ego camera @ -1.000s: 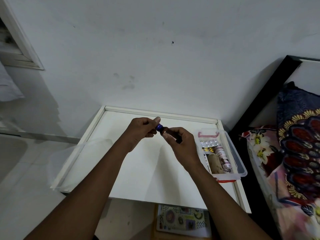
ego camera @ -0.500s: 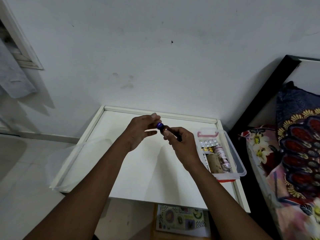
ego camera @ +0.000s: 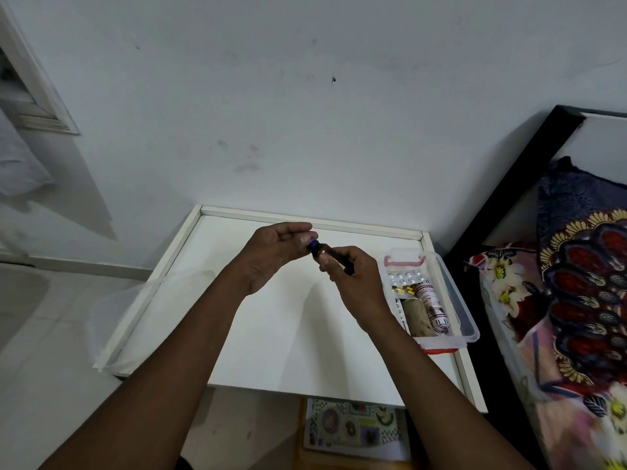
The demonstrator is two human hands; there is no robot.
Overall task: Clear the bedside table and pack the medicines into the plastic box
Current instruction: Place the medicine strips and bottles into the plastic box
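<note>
My right hand point(ego camera: 356, 283) grips the bottle point(ego camera: 323, 251); left hand point(ego camera: 271, 252) pinches its cap point(ego camera: 312, 245). Advise seating the cap fully, bottle steady, before lowering into the box point(ego camera: 471, 320).

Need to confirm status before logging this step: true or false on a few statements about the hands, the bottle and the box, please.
1. The right hand grips the dark bottle. True.
2. The plastic box sits at the table's right edge, beside the bed. True.
3. The box is empty. False: it holds blister packs and other items.
4. The left hand lies flat on the table. False: held above it, it pinches the bottle's blue cap.
</note>
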